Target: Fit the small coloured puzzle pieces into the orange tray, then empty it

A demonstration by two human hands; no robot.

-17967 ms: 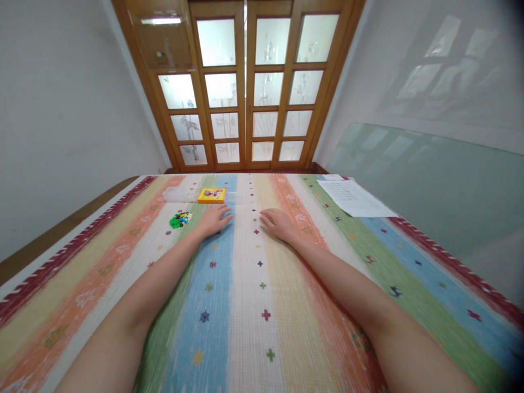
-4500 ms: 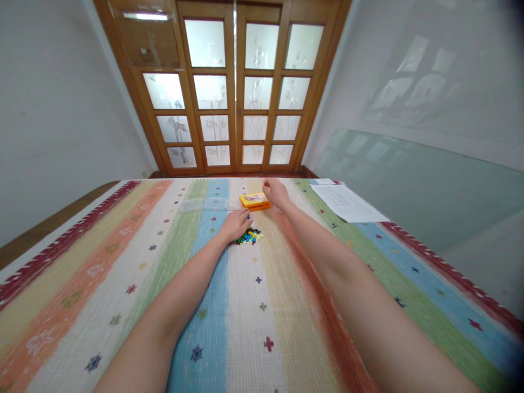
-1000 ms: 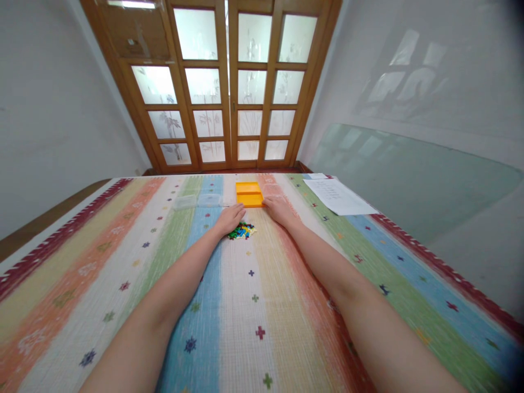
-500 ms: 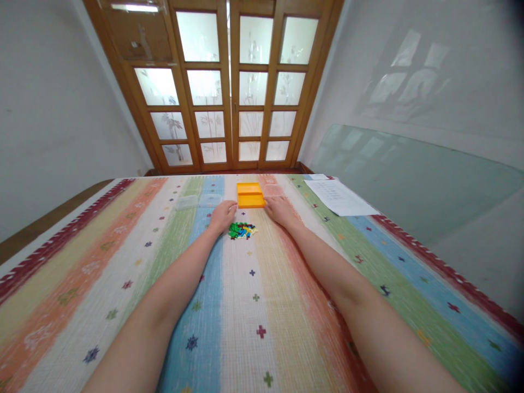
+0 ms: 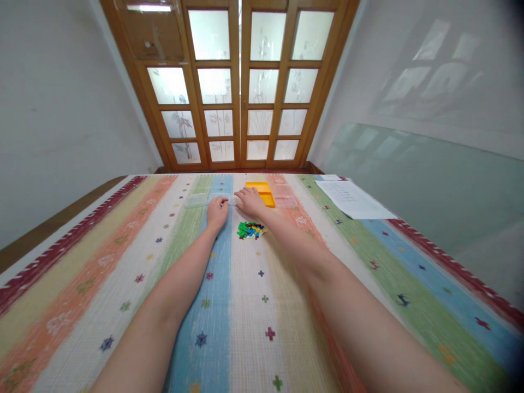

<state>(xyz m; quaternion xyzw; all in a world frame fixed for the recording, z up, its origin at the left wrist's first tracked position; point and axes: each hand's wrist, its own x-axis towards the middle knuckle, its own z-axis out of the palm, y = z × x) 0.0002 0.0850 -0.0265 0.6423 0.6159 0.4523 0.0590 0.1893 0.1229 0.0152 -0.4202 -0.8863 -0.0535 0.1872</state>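
Note:
On the striped cloth, my left hand (image 5: pixel 218 212) has its fingers curled in at the near edge of a clear plastic box (image 5: pixel 221 195), which it partly covers. My right hand (image 5: pixel 250 203) reaches across to the left, fingers stretched out, at the right end of this clear box. Behind the right hand lies an open orange-yellow box (image 5: pixel 268 200), its left part hidden by the fingers. Just nearer than both hands is a small pile of green, blue, yellow, dark red and cream plastic pieces (image 5: pixel 249 230); single shapes are too small to make out.
Another clear plastic box (image 5: pixel 196 200) lies left of my left hand. A further clear box (image 5: pixel 285 200) is right of the orange-yellow one. A printed sheet of paper (image 5: pixel 352 200) rests near the table's right edge. Wooden glazed doors (image 5: pixel 241 109) stand beyond the table.
My right hand has left the right side of the orange-yellow box and crossed leftward in front of it. My left hand has shifted a little left to the clear box. The view has turned slightly.

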